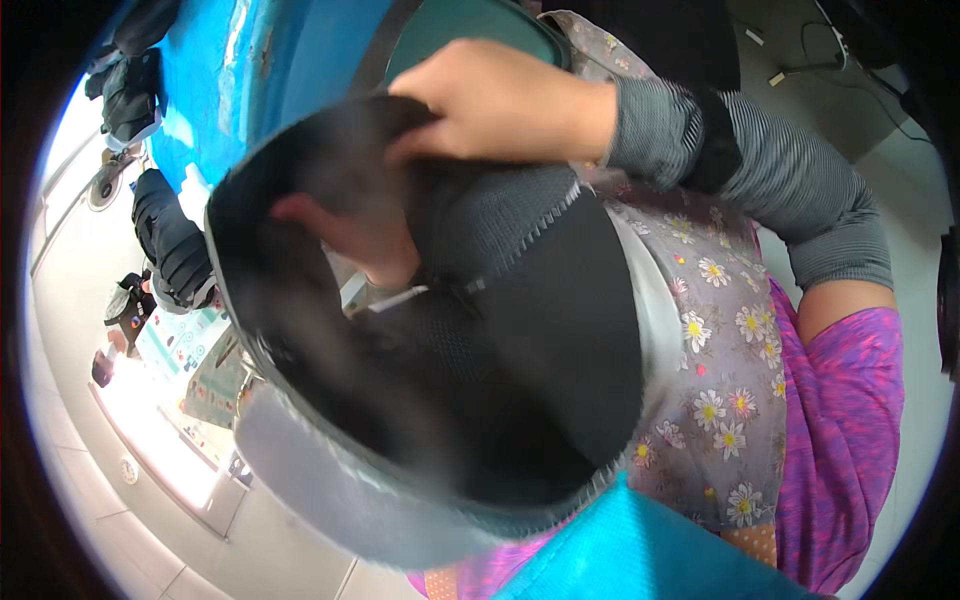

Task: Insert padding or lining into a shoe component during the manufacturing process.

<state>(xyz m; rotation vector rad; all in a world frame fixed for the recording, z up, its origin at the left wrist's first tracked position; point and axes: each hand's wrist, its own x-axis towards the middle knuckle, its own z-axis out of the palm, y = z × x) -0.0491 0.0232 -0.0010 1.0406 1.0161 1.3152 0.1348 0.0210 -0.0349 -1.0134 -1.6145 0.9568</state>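
Note:
A large dark, round, open-mouthed piece (560, 330) with a ragged stitched edge and a pale outer side fills the middle, blurred by motion; its exact kind is unclear. My right hand (470, 100), its arm in a grey striped sleeve with a black band, pinches its upper rim between thumb and fingers. Inside the opening is my left hand (365, 235), blurred, with one finger stretched out and its forearm hidden. Whether it grips anything does not show. Beside the dark piece lies the flowered grey apron (715, 400) over purple clothing.
Behind my right hand stands a green container (470, 40). A bright blue surface (270, 60) lies at the upper left, near several dark padded items (170, 240). Turquoise cloth (630, 550) crosses the lower edge. Cables (830, 65) run over the floor at the upper right.

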